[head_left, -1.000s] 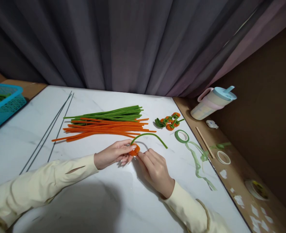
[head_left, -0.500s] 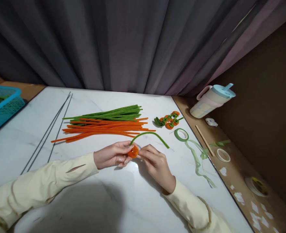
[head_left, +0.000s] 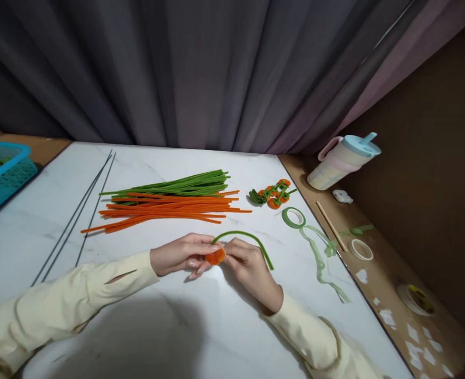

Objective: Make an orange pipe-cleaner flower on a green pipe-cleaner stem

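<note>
Between my hands is a small round orange pipe-cleaner ball (head_left: 215, 256), with a green pipe cleaner (head_left: 243, 232) arching out of it over to the right. My left hand (head_left: 187, 253) pinches the ball from the left, thumb on top. From the right, my right hand (head_left: 249, 266) has its fingertips closed on the ball's edge. Beyond the hands lie a bundle of orange pipe cleaners (head_left: 169, 209) and a bundle of green pipe cleaners (head_left: 181, 185). Several finished-looking orange and green pieces (head_left: 274, 195) rest together to the right of the bundles.
Green tape (head_left: 286, 217) sits on the right with a loose strip (head_left: 320, 266) trailing off. Dark thin rods (head_left: 77, 210) lie left, near a blue basket (head_left: 17, 163). At the right edge stand a tumbler (head_left: 337, 163), a wooden stick (head_left: 331, 225), and a white ring (head_left: 361, 250).
The orange ball has tipped and sunk slightly in my hands. The green pipe cleaner's arch has swung lower, its free end now behind my right hand.
</note>
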`<control>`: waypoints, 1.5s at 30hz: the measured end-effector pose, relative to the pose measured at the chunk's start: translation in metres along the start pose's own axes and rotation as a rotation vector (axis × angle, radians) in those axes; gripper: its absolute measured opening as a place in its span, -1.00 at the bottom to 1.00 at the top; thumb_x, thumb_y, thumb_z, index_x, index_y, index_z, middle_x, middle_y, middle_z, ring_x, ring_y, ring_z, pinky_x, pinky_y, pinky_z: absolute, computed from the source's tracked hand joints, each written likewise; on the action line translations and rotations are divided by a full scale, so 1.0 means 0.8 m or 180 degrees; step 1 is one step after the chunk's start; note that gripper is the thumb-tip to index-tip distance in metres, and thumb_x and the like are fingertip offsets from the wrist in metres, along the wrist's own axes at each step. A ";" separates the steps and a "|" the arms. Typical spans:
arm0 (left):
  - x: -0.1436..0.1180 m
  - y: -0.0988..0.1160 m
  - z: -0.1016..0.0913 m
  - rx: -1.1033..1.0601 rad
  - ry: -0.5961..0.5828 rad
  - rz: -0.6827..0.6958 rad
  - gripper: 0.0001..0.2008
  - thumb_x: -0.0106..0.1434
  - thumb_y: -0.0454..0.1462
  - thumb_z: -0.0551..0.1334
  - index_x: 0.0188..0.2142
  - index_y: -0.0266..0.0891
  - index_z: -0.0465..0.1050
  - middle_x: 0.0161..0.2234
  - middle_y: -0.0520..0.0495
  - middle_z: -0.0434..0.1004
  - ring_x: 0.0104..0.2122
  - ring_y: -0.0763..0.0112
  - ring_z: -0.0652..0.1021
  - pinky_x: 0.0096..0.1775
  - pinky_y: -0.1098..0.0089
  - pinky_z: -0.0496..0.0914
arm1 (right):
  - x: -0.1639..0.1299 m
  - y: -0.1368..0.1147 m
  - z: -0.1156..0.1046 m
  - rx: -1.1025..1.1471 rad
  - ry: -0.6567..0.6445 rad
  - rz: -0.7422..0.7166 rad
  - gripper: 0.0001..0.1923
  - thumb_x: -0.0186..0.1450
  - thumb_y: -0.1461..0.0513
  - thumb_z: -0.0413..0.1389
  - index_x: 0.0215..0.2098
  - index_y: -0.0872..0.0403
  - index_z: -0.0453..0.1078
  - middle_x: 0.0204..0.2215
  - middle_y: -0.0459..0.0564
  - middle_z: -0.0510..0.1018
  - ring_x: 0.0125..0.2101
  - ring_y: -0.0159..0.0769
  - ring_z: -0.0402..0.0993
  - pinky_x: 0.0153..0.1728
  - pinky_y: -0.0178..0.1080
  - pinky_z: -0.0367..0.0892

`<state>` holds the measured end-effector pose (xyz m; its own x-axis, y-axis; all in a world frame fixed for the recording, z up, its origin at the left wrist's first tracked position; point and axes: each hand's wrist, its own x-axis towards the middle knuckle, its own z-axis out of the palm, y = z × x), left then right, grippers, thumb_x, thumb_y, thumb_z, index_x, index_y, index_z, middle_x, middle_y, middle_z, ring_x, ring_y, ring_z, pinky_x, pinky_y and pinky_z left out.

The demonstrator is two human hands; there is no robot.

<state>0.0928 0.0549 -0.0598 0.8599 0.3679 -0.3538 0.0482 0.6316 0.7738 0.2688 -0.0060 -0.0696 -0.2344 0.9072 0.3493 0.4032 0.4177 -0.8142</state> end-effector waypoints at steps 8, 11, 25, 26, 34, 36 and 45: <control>0.003 0.006 -0.007 -0.0165 0.0578 0.0170 -0.76 0.21 -0.17 0.22 -0.45 -0.30 0.29 -0.74 0.16 0.17 -0.73 0.63 0.19 -0.61 0.56 0.20 | -0.002 0.001 -0.034 -0.1080 0.0481 -0.0603 -0.94 0.29 0.29 0.09 -0.26 0.13 0.37 -0.49 -0.03 0.45 -0.50 -0.37 0.36 -0.46 -0.32 0.30; -0.001 0.017 -0.002 -0.0036 0.0489 0.0186 -0.75 0.19 -0.16 0.22 -0.46 -0.30 0.30 -0.76 0.18 0.11 -0.72 0.60 0.19 -0.61 0.55 0.19 | 0.001 -0.010 -0.045 -0.1471 0.0213 -0.1212 -0.73 0.30 0.42 -0.01 -0.05 0.15 0.31 -0.30 0.10 0.49 -0.33 -0.28 0.40 -0.38 -0.27 0.33; -0.044 0.138 0.051 0.2659 0.0932 0.0986 -0.47 0.35 -0.03 -0.12 -0.41 -0.37 0.44 -0.49 -0.11 0.49 -0.54 0.48 0.42 -0.40 0.43 0.34 | 0.080 -0.079 -0.080 -0.1382 0.0485 -0.1660 -0.79 0.34 0.40 -0.05 -0.11 0.13 0.33 -0.37 0.05 0.45 -0.35 -0.28 0.36 -0.37 -0.26 0.33; -0.050 0.143 0.052 0.3170 0.1284 0.1498 -0.55 0.35 -0.06 -0.05 -0.30 -0.35 0.45 -0.40 -0.11 0.51 -0.43 0.44 0.46 -0.30 0.41 0.35 | 0.083 -0.083 -0.083 -0.1402 0.0393 -0.1581 -0.80 0.34 0.39 -0.05 -0.12 0.14 0.33 -0.38 0.05 0.44 -0.36 -0.28 0.36 -0.38 -0.26 0.32; -0.058 0.129 0.053 0.5588 0.1018 0.3437 -0.67 0.31 -0.42 0.04 0.06 -0.24 0.30 -0.11 -0.15 0.46 -0.09 0.30 0.39 -0.07 0.28 0.31 | 0.079 -0.098 -0.094 -0.1334 -0.0154 -0.1263 -0.83 0.36 0.35 -0.07 -0.16 0.14 0.34 -0.40 0.01 0.43 -0.41 -0.33 0.36 -0.41 -0.31 0.29; -0.053 0.123 0.055 0.5773 0.1151 0.3547 -0.66 0.29 -0.47 0.03 0.03 -0.27 0.32 -0.14 -0.16 0.47 -0.12 0.29 0.39 -0.10 0.25 0.32 | 0.075 -0.099 -0.097 -0.1362 -0.0143 -0.1300 -0.83 0.36 0.35 -0.06 -0.17 0.14 0.34 -0.39 0.01 0.44 -0.40 -0.34 0.36 -0.40 -0.32 0.29; -0.055 0.117 0.061 0.5941 0.1433 0.4042 -0.76 0.27 -0.47 0.06 -0.09 -0.33 0.37 -0.25 -0.18 0.52 -0.22 0.28 0.42 -0.21 0.25 0.35 | 0.067 -0.122 -0.095 -0.1908 -0.0219 -0.1382 -0.77 0.40 0.31 -0.14 -0.26 0.15 0.35 -0.47 -0.02 0.37 -0.46 -0.35 0.29 -0.46 -0.31 0.24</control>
<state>0.0842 0.0646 0.0542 0.7062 0.1743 0.6862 0.2433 -0.9699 -0.0040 0.2839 0.0059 0.0636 -0.5296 0.6573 0.5362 0.6707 0.7115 -0.2098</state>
